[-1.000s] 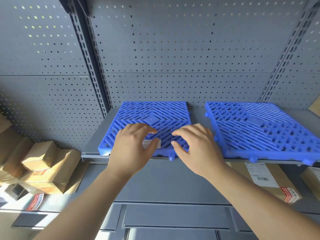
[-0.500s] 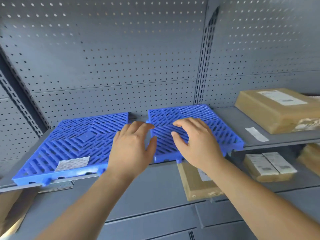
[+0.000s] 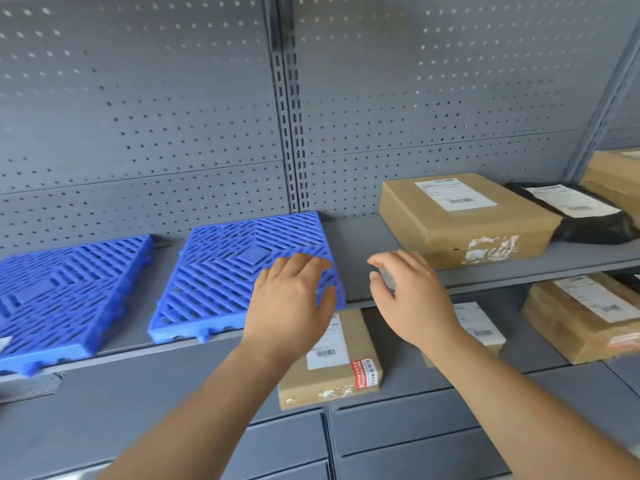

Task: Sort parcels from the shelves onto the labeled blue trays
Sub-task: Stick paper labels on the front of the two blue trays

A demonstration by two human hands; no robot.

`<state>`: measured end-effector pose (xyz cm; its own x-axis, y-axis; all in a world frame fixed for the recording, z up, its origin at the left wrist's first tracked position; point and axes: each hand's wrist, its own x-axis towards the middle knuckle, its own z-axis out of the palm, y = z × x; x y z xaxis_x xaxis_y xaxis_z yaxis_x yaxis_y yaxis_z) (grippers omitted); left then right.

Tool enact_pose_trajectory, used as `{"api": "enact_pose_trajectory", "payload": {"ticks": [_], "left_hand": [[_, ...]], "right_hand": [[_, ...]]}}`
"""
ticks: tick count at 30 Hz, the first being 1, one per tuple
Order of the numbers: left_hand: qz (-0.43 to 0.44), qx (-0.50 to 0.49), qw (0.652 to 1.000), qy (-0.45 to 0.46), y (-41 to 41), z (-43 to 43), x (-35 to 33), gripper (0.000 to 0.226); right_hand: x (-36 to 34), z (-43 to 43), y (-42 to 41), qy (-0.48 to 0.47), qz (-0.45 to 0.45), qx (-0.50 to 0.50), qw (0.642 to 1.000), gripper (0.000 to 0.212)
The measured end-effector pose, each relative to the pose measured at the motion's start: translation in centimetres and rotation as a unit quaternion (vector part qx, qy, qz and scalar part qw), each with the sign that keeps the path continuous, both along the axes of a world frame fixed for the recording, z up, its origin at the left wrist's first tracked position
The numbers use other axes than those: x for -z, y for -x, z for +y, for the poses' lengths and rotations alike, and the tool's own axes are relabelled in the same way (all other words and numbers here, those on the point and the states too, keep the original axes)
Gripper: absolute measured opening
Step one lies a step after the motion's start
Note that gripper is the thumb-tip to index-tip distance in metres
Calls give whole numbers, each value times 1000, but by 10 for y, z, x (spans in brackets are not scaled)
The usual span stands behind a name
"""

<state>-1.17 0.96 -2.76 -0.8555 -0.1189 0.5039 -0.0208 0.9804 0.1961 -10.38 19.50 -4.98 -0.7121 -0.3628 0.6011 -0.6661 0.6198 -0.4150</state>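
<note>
Two blue slatted trays lie side by side on the grey upper shelf, the left tray (image 3: 65,289) and the right tray (image 3: 235,271), both bare. My left hand (image 3: 287,306) hovers with relaxed fingers over the right tray's near right corner and holds nothing. My right hand (image 3: 408,299) floats empty over the bare shelf between that tray and a large brown parcel (image 3: 464,220) with a white label. A black bagged parcel (image 3: 581,216) lies to the right of it.
On the lower shelf sit a small brown parcel (image 3: 332,362) with a red sticker, another labelled parcel (image 3: 478,327) behind my right forearm, and a wider one (image 3: 585,317) at the right. A box corner (image 3: 613,174) shows at the far right. Perforated grey panels back the shelves.
The view has swung to the right: the trays have slid leftward in the frame and the parcels on the right have come into view. Both hands have travelled right with it, still empty.
</note>
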Motion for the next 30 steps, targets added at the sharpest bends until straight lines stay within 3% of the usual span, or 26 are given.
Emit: {"api": "enact_pose_trajectory", "payload": {"ticks": [8, 19, 30], "left_hand": [[-30, 15, 999, 13, 35, 64, 13, 31], [-1, 18, 998, 62, 54, 85, 27, 30], [-17, 17, 998, 63, 49, 85, 27, 26]], "right_hand": [[19, 55, 29, -83, 1, -6, 997, 29], [37, 67, 43, -155, 34, -61, 985, 31], [40, 66, 42, -94, 86, -97, 987, 10]]}}
